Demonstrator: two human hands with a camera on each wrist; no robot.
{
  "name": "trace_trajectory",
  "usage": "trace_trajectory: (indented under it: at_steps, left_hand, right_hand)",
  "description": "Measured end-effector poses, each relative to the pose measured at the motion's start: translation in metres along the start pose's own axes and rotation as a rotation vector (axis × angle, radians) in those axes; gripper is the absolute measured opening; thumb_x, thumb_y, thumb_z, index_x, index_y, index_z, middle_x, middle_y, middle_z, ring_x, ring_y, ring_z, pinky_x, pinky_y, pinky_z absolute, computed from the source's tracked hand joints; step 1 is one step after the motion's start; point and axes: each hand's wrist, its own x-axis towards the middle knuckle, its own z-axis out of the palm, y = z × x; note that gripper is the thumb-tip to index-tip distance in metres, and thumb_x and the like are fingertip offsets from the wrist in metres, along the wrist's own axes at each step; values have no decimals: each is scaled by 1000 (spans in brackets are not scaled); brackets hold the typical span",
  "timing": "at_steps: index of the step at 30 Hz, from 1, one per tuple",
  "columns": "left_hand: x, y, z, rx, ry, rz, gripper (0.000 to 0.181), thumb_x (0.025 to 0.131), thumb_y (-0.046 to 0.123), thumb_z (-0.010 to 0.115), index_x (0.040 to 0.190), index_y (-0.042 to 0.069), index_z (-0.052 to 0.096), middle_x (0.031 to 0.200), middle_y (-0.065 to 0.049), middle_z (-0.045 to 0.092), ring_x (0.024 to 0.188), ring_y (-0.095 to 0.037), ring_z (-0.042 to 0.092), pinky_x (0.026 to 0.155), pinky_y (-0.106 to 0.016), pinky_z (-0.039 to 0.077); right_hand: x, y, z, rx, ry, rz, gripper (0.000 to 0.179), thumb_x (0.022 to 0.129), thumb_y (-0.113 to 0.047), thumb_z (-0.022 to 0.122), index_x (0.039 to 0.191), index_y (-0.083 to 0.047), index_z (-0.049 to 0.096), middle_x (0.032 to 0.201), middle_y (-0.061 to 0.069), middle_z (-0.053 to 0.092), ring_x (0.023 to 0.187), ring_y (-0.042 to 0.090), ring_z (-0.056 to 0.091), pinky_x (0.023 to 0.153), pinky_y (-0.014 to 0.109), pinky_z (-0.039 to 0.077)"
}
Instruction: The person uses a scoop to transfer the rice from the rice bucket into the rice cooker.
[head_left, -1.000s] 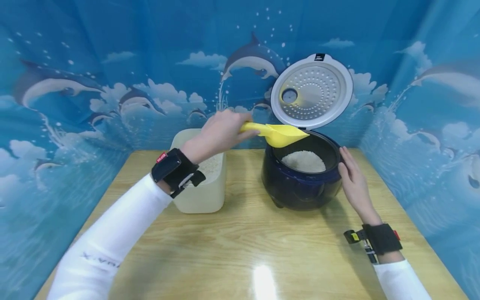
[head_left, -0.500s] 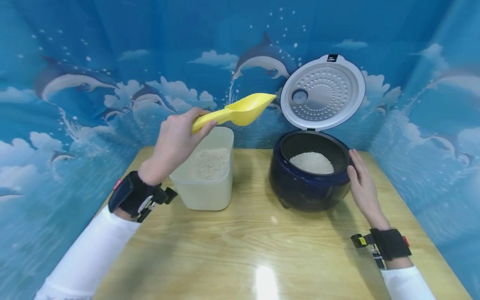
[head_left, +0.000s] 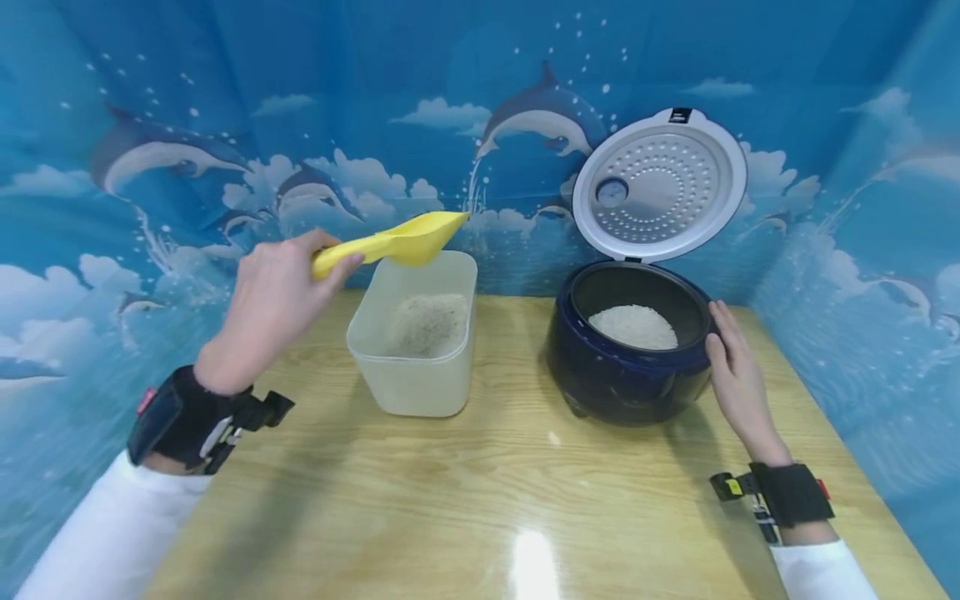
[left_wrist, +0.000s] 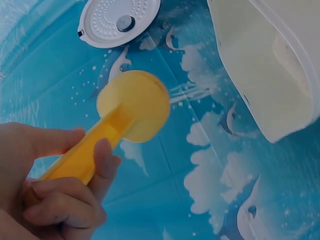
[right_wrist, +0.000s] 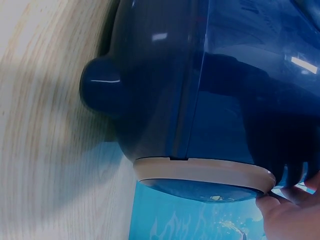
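Observation:
My left hand (head_left: 273, 296) grips the handle of a yellow plastic scoop (head_left: 420, 237), held up level with its tip to the right. In the head view the scoop's bowl overlaps the back of a pale, open bin (head_left: 411, 387) with whitish grain (head_left: 433, 323) in it. From the left wrist, the thumb and fingers wrap the scoop handle (left_wrist: 107, 132). My right hand (head_left: 738, 383) rests with extended fingers against the right rim of a dark blue rice cooker (head_left: 626, 396). White rice (head_left: 636, 327) lies inside the cooker's pot.
The cooker's perforated metal lid (head_left: 667, 187) stands raised at the back. Everything sits on a wood-grain table (head_left: 420, 500), walled at the back and sides by a blue dolphin-print curtain (head_left: 360, 100). A gap of bare table separates bin and cooker.
My left hand has carried the scoop leftward from over the cooker to above the bin's back. The right hand stays at the cooker's rim. The head view has shifted slightly left.

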Motion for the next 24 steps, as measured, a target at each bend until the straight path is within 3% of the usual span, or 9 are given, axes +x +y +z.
trace_trajectory:
  at_steps: [8,16,24]
  left_hand:
    - [5,-10,-3,75,-195,-25,43,102,35,61,120,-5,67,59,-7,45,43,-17,32,41,-29,28]
    - [15,-12,9,162,-409,-49,38,99,33,68,107,-4,71,70,-9,52,55,-21,43,53,-31,34]
    - [21,-7,25,194,-518,-12,34,96,30,71,107,-2,73,76,-8,63,57,-19,48,52,-28,36]
  right_hand:
    - [3,0,-1,-6,16,-13,51,112,-25,35,161,-13,27,167,10,19,153,37,14,123,50,10]
    - [-1,1,1,-13,21,-31,51,112,-24,35,161,-13,28,167,12,20,153,38,14,123,50,9]
    - [-1,2,2,-23,37,-36,50,112,-23,36,160,-14,29,167,12,21,153,38,16,123,43,9]
